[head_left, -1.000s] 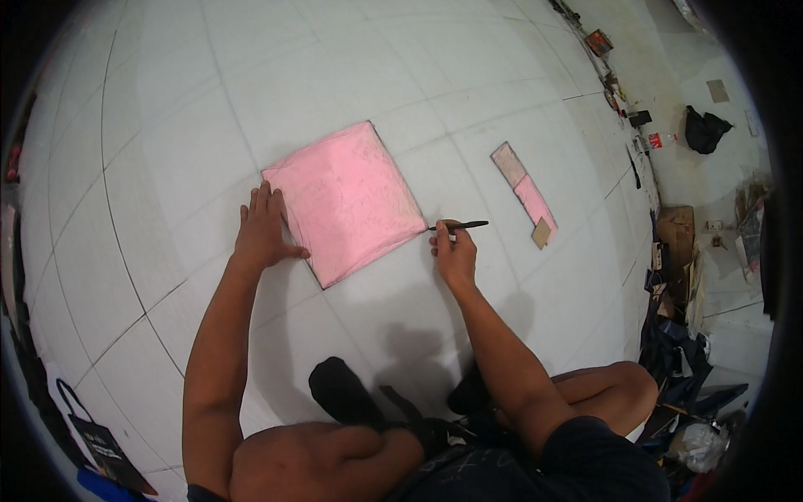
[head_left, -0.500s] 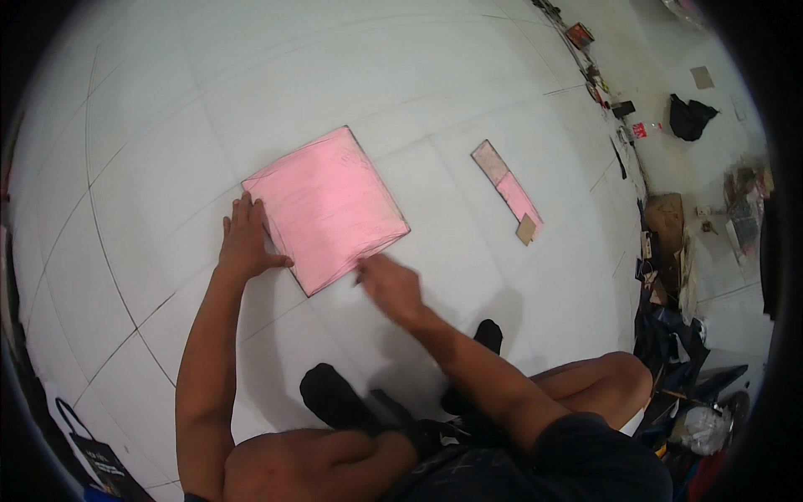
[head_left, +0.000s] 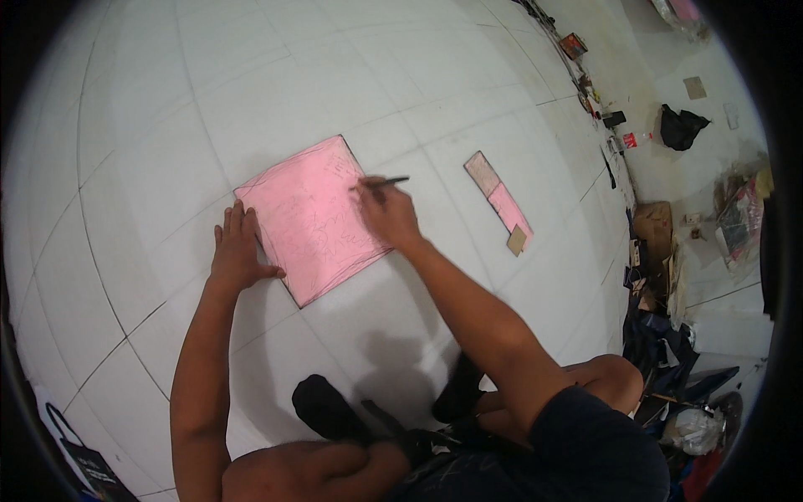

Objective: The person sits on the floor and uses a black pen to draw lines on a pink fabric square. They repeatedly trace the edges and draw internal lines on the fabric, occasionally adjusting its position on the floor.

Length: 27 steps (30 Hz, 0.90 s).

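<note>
A square pink sheet [head_left: 305, 226] lies on the white tiled floor, with thin dark lines drawn along its edges and faint marks across its middle. My left hand [head_left: 238, 255] rests along the sheet's left edge, fingers spread and thumb near the lower left side. My right hand [head_left: 387, 215] is over the right part of the sheet, pinching a dark, slim pen [head_left: 389, 181]. The pen's tip end is hidden by my fingers or too small to make out.
Right of the sheet lies a narrow pink and brown strip [head_left: 508, 207], with a small tan card [head_left: 517, 239] on its lower end. My feet in black socks [head_left: 326, 407] are close in front. Along the right wall are a cardboard box [head_left: 652, 226], a black bag [head_left: 682, 127] and clutter.
My right hand has moved up and away from the sheet's near edge to its right part, and the pen now shows plainly. My left hand stays at the left edge.
</note>
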Tool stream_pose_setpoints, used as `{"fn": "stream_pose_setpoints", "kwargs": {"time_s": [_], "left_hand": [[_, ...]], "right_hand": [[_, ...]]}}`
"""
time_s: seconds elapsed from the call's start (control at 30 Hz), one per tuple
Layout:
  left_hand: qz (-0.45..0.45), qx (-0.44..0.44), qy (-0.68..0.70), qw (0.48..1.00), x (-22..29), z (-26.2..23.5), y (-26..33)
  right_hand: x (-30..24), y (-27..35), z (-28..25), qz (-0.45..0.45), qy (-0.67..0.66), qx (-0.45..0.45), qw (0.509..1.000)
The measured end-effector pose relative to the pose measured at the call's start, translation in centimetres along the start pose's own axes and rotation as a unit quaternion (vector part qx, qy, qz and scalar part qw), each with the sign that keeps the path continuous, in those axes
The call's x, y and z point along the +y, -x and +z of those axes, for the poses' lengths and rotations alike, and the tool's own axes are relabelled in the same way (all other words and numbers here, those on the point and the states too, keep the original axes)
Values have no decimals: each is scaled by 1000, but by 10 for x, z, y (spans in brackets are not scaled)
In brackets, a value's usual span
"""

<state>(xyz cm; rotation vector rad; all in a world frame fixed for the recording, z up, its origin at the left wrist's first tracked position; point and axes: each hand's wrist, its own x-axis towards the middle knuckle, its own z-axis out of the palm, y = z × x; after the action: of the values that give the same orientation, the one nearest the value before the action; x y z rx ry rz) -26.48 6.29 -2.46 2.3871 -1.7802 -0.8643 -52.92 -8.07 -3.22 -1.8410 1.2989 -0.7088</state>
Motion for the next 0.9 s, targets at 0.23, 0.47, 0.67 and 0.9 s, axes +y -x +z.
{"fn": "stream_pose_setpoints", "kwargs": {"time_s": [0.23,0.47,0.67,0.9], "left_hand": [[3,2,9,1000,-2,-1,3],[10,12,15,1000,-5,2,3],[13,15,-1,1000,-4,5,1],[-9,-8,7,1000,0,-3,2]], "right_hand": [[-11,-96,-4,-36,67,-27,997],[0,-117,16,-65,84,-20,994],[4,-114,10,-85,73,-29,993],[9,-69,-37,-142,183,-140,963]]}}
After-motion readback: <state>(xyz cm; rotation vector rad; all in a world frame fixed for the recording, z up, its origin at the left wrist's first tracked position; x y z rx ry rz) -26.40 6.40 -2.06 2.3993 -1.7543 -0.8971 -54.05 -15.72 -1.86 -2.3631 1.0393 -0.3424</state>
